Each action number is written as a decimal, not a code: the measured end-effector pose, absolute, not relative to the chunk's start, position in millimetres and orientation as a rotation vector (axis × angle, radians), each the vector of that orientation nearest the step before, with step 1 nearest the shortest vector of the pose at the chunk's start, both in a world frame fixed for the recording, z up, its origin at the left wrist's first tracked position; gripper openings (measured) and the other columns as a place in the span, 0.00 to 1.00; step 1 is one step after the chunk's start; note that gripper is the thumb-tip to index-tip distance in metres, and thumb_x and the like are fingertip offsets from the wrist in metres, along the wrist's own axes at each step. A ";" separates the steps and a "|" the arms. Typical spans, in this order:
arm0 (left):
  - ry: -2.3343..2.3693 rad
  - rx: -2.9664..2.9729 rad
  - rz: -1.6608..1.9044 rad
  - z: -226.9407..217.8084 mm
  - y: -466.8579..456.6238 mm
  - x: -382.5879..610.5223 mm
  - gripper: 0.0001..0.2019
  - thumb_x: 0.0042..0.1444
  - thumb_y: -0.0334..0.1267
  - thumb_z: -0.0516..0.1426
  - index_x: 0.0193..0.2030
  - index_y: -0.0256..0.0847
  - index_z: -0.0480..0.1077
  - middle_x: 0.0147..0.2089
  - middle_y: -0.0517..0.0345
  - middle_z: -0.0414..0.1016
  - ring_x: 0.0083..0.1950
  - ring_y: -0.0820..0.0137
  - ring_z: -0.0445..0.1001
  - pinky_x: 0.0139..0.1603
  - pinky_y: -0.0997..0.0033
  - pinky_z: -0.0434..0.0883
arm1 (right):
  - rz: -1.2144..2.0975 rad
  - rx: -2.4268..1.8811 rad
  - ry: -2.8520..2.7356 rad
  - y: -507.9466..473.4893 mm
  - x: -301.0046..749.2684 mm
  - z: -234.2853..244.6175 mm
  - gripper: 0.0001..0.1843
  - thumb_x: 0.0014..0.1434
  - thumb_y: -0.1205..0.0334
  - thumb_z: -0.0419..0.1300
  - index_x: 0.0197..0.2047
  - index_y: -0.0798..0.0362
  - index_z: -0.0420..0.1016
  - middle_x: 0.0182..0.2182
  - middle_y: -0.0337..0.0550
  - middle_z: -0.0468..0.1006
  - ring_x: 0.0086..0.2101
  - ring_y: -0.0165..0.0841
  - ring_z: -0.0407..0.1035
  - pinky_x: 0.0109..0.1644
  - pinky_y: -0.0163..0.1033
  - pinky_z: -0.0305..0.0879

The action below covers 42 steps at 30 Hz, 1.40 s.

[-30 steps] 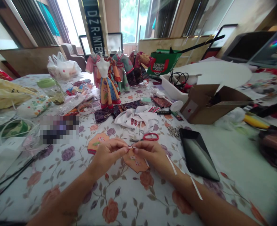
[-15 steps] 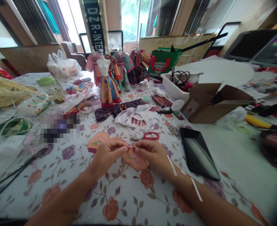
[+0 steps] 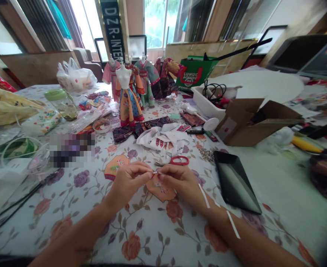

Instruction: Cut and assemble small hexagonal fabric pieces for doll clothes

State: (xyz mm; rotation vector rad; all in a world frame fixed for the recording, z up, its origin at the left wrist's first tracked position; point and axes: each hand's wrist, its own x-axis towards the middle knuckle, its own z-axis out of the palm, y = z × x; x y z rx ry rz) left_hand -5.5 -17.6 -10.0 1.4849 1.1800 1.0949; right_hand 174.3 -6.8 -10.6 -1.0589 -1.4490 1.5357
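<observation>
Both hands meet over an orange embroidered fabric piece (image 3: 162, 191) with a dark edge. My left hand (image 3: 131, 181) is closed, thumb and fingers pinching the upper edge of this piece. Opposite it, my right hand (image 3: 178, 181) pinches the same edge, and a small white strip shows between the fingertips. Thin white strips (image 3: 204, 195) stick to my right wrist and forearm. A second orange fabric piece (image 3: 113, 167) with a red border lies flat beside my left hand. Just beyond the fingers rest red-handled scissors (image 3: 179, 160).
A black tablet (image 3: 235, 181) lies to the right, near a cardboard box (image 3: 241, 122). White printed cloth (image 3: 163, 139) sits beyond the scissors. Farther back stand a doll form in an orange skirt (image 3: 128, 107), other dressed forms and a green bag (image 3: 195, 72). A lidded jar (image 3: 65, 105) is at left.
The view has shifted very slightly. Both hands keep their pinch on the orange fabric piece, with no clear movement.
</observation>
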 end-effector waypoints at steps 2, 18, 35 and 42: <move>1.198 1.509 1.097 -9.7 -18.1 -5.2 0.07 0.52 0.38 0.60 0.29 0.38 0.78 0.36 0.52 0.77 0.38 0.67 0.75 0.41 0.69 0.71 | 1.526 -1.069 -1.461 -6.8 174.1 -10.2 0.09 0.50 0.58 0.62 0.30 0.55 0.77 0.25 0.39 0.76 0.27 0.30 0.66 0.32 0.34 0.60; 1.226 1.544 1.134 -7.9 -20.8 -3.2 0.05 0.51 0.35 0.60 0.28 0.38 0.78 0.35 0.53 0.78 0.37 0.68 0.75 0.41 0.69 0.72 | 1.431 -1.047 -1.568 -7.7 175.0 -12.2 0.10 0.54 0.56 0.60 0.31 0.54 0.77 0.25 0.39 0.74 0.26 0.29 0.65 0.29 0.33 0.58; 1.243 1.584 1.157 -5.1 -23.6 -1.2 0.05 0.51 0.32 0.60 0.28 0.39 0.78 0.35 0.54 0.78 0.38 0.68 0.76 0.43 0.70 0.71 | 1.285 -1.058 -1.667 -7.8 175.1 -14.1 0.09 0.56 0.58 0.59 0.30 0.54 0.76 0.25 0.40 0.74 0.28 0.31 0.66 0.31 0.34 0.59; 1.219 1.575 1.144 -4.9 -24.5 -0.2 0.05 0.51 0.32 0.60 0.27 0.38 0.77 0.35 0.53 0.78 0.38 0.67 0.75 0.42 0.69 0.71 | 1.256 -1.048 -1.678 -7.8 174.7 -14.9 0.10 0.57 0.57 0.60 0.29 0.54 0.75 0.24 0.40 0.73 0.27 0.30 0.64 0.29 0.34 0.58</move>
